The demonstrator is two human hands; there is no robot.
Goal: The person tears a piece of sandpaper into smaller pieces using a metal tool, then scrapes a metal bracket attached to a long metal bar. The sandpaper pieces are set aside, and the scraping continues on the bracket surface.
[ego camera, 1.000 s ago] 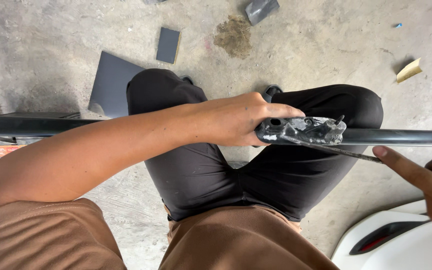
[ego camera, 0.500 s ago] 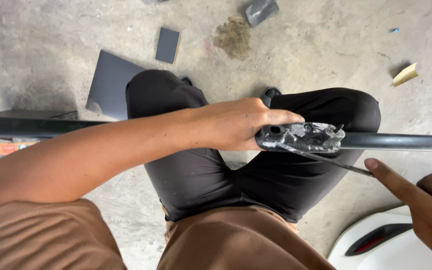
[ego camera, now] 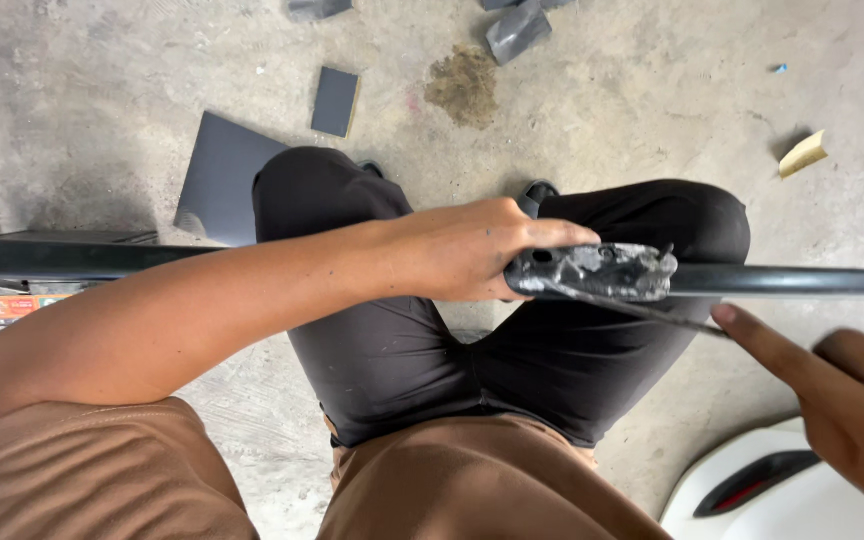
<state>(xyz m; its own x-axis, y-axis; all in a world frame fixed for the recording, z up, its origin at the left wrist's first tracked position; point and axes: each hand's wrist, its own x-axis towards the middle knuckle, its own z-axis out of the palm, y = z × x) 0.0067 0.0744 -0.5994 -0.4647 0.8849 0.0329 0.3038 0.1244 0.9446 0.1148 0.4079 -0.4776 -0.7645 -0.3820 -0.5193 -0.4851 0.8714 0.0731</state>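
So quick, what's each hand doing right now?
Left hand: closed around the long black bar, beside its grey-smeared bracket.
Right hand: holding a thin blade, forefinger along it.

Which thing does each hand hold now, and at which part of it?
The left hand grips the long black bar beside its grey-smeared patch. The right hand presses a thin blade tool with its forefinger; the handle is hidden.
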